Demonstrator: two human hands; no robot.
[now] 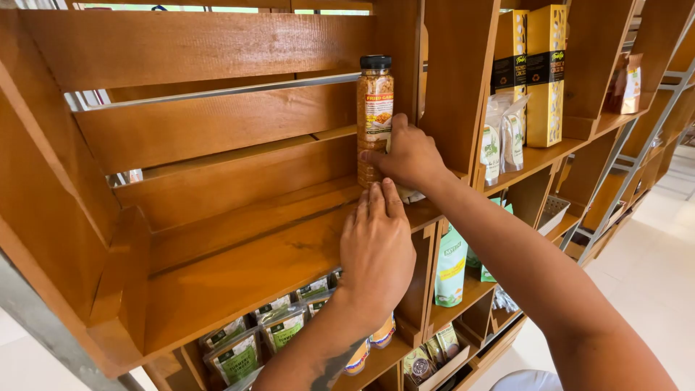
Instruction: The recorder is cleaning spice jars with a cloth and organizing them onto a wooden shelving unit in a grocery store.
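Wooden crate shelf (239, 268) carries the placing step: right hand (409, 156) grasps the upright spice bottle (375, 116) near its right back corner, left hand (376, 250) rests flat, fingers released; seating it squarely comes first.

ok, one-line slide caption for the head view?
Right hand grips a tall clear black-capped spice bottle upright on a wooden crate shelf; left hand rests flat at its base.
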